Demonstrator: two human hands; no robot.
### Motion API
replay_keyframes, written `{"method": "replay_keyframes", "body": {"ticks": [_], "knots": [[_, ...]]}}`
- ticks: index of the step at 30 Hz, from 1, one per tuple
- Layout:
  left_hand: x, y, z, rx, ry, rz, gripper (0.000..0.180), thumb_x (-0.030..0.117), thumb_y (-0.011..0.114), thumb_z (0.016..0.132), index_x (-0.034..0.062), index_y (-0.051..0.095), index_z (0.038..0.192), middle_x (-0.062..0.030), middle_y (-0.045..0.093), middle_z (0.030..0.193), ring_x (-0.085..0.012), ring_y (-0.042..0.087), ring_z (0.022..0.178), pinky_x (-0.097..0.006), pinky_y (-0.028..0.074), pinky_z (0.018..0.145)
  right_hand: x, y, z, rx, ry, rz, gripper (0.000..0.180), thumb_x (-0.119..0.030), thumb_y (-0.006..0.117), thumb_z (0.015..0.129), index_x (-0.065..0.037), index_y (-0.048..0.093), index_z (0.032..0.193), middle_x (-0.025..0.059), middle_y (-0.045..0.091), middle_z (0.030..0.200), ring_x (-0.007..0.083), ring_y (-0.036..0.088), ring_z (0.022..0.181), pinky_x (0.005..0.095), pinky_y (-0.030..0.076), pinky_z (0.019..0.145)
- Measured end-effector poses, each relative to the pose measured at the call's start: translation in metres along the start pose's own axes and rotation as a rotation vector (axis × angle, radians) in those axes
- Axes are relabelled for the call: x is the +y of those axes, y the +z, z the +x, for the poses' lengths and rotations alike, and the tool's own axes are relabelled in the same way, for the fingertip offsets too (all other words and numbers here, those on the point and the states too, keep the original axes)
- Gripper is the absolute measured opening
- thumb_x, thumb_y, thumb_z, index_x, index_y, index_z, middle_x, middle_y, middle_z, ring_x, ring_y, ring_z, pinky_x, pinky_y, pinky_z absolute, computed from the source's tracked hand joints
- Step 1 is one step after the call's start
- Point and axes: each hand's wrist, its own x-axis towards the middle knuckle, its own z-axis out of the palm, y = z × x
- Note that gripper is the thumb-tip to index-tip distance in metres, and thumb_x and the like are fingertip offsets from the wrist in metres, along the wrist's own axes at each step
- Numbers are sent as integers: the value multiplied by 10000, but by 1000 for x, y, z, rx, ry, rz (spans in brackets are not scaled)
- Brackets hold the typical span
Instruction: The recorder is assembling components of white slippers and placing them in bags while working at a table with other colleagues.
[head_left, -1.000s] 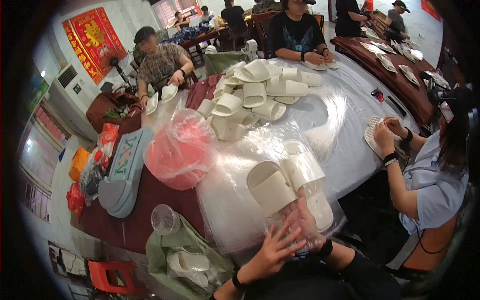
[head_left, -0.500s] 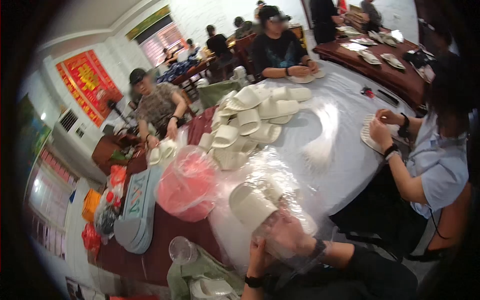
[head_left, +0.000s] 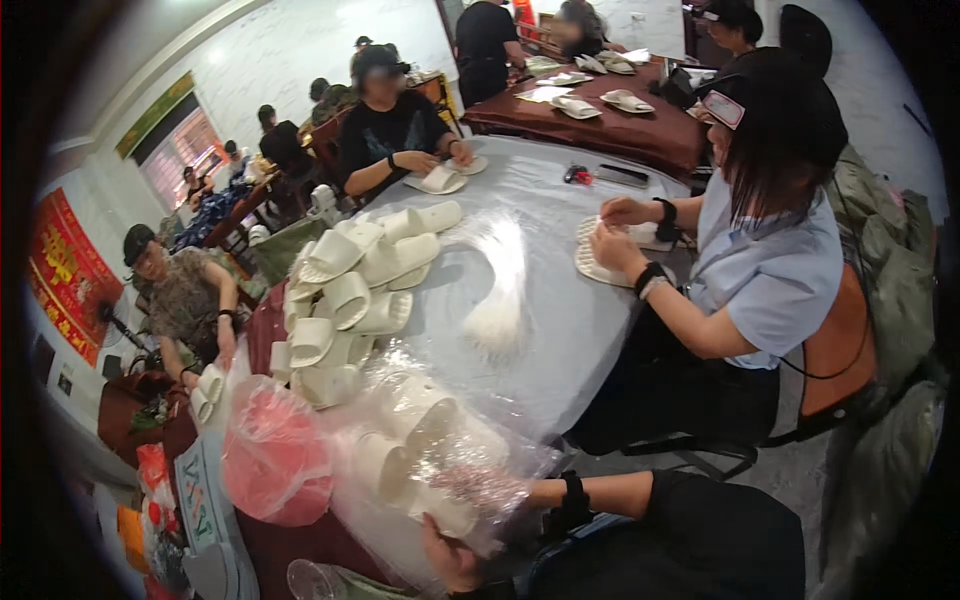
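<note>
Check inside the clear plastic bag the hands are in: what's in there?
Inside the clear plastic bag: white slippers, several, stacked loosely. The right hand is inside the bag among them; the left hand grips it from below. The wrinkled, glaring film hides the exact count.

right hand [head_left: 480, 490]: veiled inside the clear plastic bag [head_left: 420, 450], fingers blurred
left hand [head_left: 450, 555]: partly behind the bag, grip unclear
white slippers [head_left: 415, 440] in bag: count unclear through the film
clear cup [head_left: 315, 582]: cut by the lower edge
</note>
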Motion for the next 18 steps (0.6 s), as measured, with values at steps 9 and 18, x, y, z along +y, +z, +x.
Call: {"method": "replay_keyframes", "body": {"ticks": [9,18], "knots": [[-4,-38,-3,-59,181,584,447,265,483,916,-14,432,1261,-177,526,1179,-306,570,988,-416,489,810,14,3,-14,-219,-495,-929,528,-296,608,827,-67,488,1287,176,459,1327,323,435,1233,438,287,1070],[19,28,0,294,102,264,363,102,549,868,-31,470,1196,-148,586,1025,-245,623,782,-340,540,634,41,15,-16,-50,-441,-852,654,-334,590,822,-99,365,1388,190,300,1448,355,286,1345,452,227,1106]]}}
